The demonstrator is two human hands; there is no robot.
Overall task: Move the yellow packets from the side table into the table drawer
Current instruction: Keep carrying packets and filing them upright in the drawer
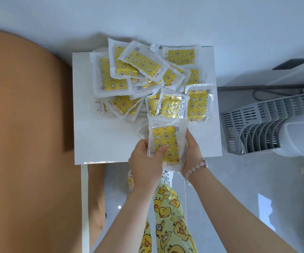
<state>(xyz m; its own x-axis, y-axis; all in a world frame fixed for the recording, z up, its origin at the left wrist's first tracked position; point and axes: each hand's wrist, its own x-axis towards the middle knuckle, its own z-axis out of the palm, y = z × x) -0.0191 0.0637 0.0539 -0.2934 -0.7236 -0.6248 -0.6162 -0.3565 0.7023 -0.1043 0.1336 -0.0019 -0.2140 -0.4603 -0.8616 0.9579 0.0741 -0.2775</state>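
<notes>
Grey slatted rack (pixel 257 125) beside a white appliance (pixel 301 137), dark cable (pixel 256 94) behind

Packets (pixel 144 73) heaped on side table (pixel 111 139)

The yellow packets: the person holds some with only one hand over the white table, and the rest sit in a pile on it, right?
Not one hand. In the head view the left hand and the right hand both grip the held packets over the white table, and the pile of other packets sits on it.
</notes>
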